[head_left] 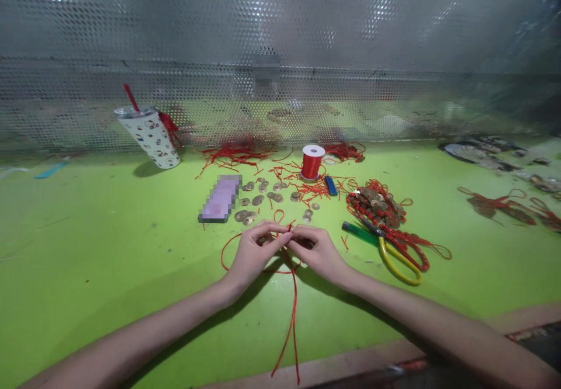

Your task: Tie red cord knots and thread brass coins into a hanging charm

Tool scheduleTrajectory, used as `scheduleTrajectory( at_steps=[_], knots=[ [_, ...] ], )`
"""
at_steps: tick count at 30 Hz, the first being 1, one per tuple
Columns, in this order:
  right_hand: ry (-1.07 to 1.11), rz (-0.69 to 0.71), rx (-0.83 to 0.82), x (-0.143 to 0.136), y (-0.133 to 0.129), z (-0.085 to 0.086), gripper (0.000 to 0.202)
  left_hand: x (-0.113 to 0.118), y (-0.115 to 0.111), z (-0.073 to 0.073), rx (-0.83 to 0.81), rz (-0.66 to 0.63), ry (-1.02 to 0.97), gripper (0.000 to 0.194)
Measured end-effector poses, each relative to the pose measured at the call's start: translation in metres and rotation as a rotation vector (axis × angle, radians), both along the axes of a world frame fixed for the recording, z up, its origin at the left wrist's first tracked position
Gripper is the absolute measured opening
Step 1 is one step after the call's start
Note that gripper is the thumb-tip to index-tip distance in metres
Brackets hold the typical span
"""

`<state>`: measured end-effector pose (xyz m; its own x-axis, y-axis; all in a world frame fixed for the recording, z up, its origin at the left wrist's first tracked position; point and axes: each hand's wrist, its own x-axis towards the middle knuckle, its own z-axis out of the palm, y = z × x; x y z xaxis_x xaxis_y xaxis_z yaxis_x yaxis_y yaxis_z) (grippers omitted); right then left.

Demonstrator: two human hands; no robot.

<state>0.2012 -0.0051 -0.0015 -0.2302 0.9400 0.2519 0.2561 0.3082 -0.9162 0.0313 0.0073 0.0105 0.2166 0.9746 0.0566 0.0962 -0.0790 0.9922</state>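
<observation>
Both hands meet fingertip to fingertip over the green table, pinching a thin red cord (294, 301). My left hand (261, 243) is closed on it from the left, thumb and forefinger together. From the other side, my right hand (316, 249) pinches the same cord close by. A small loop stands up above the fingers, a wider loop spreads behind the wrists, and two loose ends trail toward the table's front edge. The exact knot or crossing between the fingertips is hidden. Several brass-coloured coins (258, 200) lie just beyond the hands.
Right of my hands lie scissors (401, 260) with yellow and red handles, a green lighter (362, 233) and a heap of corded coins (377, 202). Farther back stand a red cord spool (311, 162), a blue lighter (331, 186) and a tumbler (153, 138). A phone (221, 198) lies left.
</observation>
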Motion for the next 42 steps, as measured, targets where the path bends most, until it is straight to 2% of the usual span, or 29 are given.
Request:
scheduleTrajectory(
  at_steps=[3,5,7,9,13,19,26,33,37,40,42],
  knots=[
    [0.020,-0.016,-0.004,0.000,0.000,0.001,0.017,-0.005,0.001,0.002,0.174,-0.026,0.229,0.030],
    [0.027,-0.014,-0.010,0.000,0.000,0.003,0.019,-0.008,0.002,0.001,0.271,-0.091,0.386,0.047],
    [0.024,0.008,-0.018,0.000,0.000,0.006,0.023,-0.012,0.001,-0.004,0.326,-0.166,0.504,0.064],
    [0.018,0.031,-0.018,0.000,-0.001,0.007,0.026,-0.014,0.000,-0.010,0.371,-0.220,0.594,0.072],
    [0.011,0.024,0.026,0.002,0.001,0.006,0.026,-0.017,-0.003,-0.017,0.430,-0.295,0.690,0.072],
    [-0.014,-0.037,0.071,0.008,0.009,0.004,0.025,-0.019,-0.005,-0.012,0.433,-0.372,0.733,0.074],
    [0.023,-0.114,0.141,0.008,0.020,0.028,0.026,-0.020,-0.005,-0.011,0.443,-0.415,0.816,0.081],
    [0.260,-0.079,-0.041,0.005,0.035,0.041,0.033,-0.019,-0.005,-0.009,0.451,-0.431,0.902,0.080],
    [0.346,-0.012,-0.006,0.013,0.039,0.064,0.031,-0.020,-0.005,-0.011,0.453,-0.443,0.936,0.087],
    [0.167,0.010,0.085,0.029,0.041,0.084,0.028,-0.021,-0.005,-0.010,0.455,-0.449,0.952,0.086],
    [-0.132,0.061,0.070,0.043,0.040,0.093,0.030,-0.021,-0.005,-0.009,0.460,-0.449,0.952,0.086]
  ],
)
